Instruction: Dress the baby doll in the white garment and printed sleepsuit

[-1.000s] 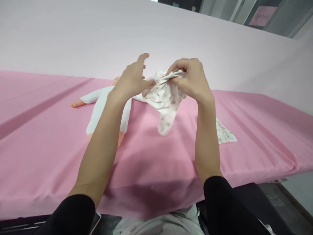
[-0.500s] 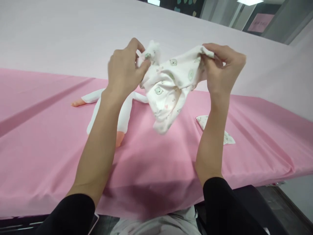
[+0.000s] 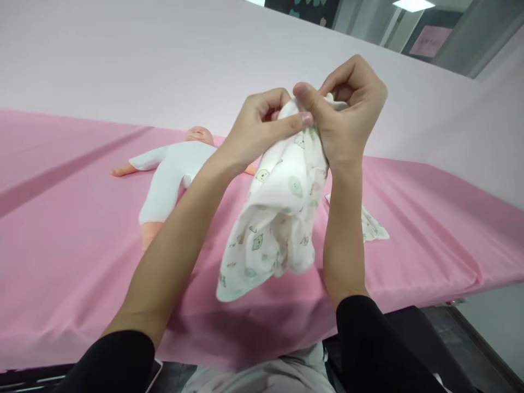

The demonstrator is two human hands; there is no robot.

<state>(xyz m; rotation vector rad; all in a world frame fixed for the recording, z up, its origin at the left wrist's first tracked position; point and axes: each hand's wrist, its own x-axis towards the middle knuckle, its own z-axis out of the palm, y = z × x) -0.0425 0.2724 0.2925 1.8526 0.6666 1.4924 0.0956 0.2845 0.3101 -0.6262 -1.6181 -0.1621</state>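
Note:
A white baby garment [image 3: 282,191] printed with small green animal faces hangs in folds above the table; its exact cut is hard to make out. My left hand [image 3: 266,120] pinches its upper edge between thumb and fingers. Close beside it, my right hand [image 3: 347,112] is closed on the same top edge, thumb near the left thumb. Behind my left forearm a baby doll [image 3: 184,158] in a white bodysuit lies on its back, partly hidden by the arm.
A pink cloth [image 3: 73,234] covers the table, its front edge hanging down towards me. Another folded printed piece of fabric [image 3: 372,226] lies to the right, partly behind my right forearm. A pale wall [image 3: 123,60] stands behind the table.
My hands have come together from wide apart, the left moving right. The garment, earlier stretched between them, now hangs lower and longer. More of the doll shows, including its head.

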